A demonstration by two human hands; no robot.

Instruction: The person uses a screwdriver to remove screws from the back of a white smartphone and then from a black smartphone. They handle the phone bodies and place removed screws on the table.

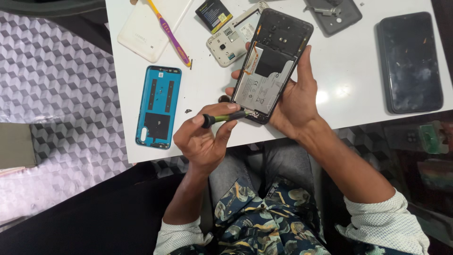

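Left hand: while your fingers curl shut, your left hand pinches the green screwdriver
Right hand: your right hand clasps the opened phone over the white table
Labels: teal back cover lies left; black-yellow battery sits top centre

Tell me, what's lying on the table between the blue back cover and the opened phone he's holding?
In the head view, mostly bare white table separates the blue back cover from the opened phone; only a small dark speck, perhaps a screw, lies there.
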